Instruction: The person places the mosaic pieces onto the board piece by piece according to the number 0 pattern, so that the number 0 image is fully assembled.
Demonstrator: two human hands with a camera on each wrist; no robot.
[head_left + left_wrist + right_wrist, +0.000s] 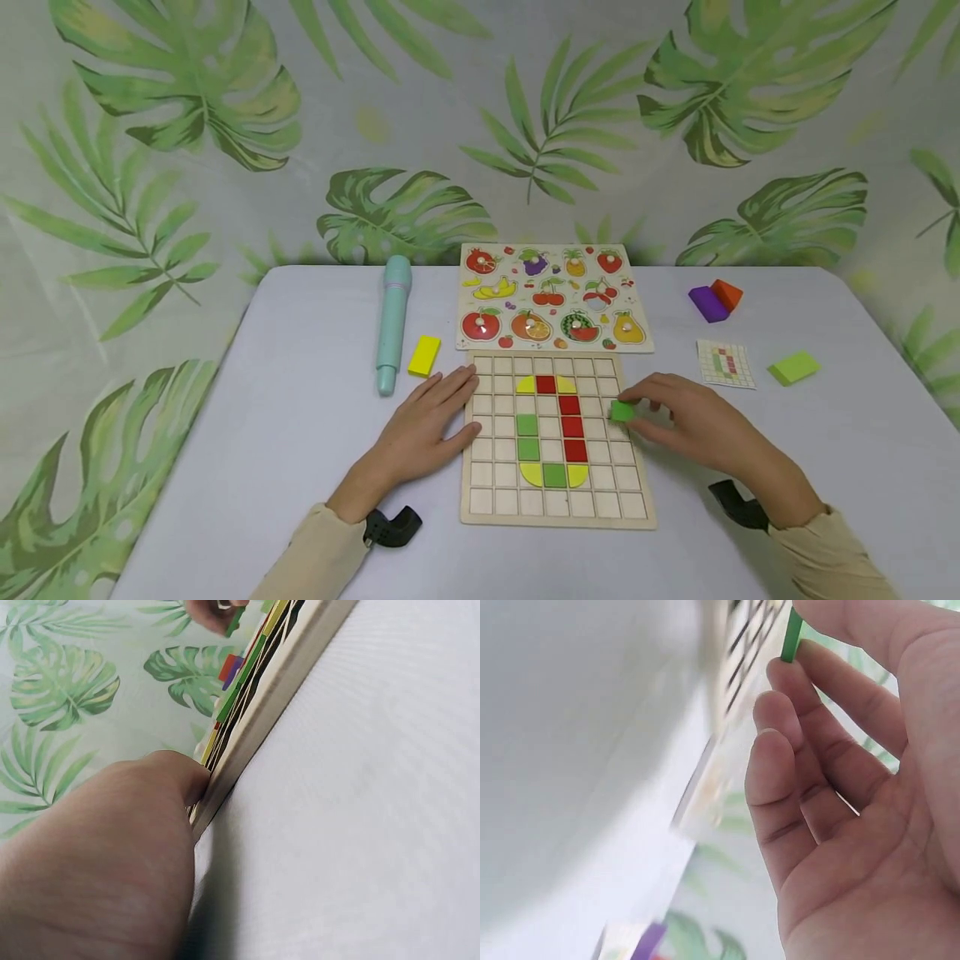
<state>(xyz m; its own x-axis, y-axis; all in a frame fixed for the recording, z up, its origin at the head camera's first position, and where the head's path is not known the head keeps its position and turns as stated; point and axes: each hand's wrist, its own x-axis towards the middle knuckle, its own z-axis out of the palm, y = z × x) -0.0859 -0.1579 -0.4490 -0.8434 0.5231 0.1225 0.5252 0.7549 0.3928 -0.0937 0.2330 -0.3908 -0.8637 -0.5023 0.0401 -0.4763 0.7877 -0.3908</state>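
A wooden grid board (558, 523) lies in front of me. On its cells sit red tiles (572, 427), green tiles (528, 449) and yellow quarter-round tiles (531, 475), laid out as a ring. My left hand (423, 425) rests at the board's left edge, its fingertips and thumb touching the rim. Between thumb and fingers, my right hand (693, 421) pinches a green square tile (622, 411) over the board's right side. The right wrist view shows this green tile (791, 636) edge-on at the fingertips, the other fingers loosely bent.
Behind the board lies a fruit peg puzzle (555, 343). To the left are a teal stick-shaped thing (392, 325) and a yellow stack (424, 356). At right are a small pattern card (725, 364), a lime-green stack (795, 367), purple pieces (708, 303) and orange pieces (727, 293).
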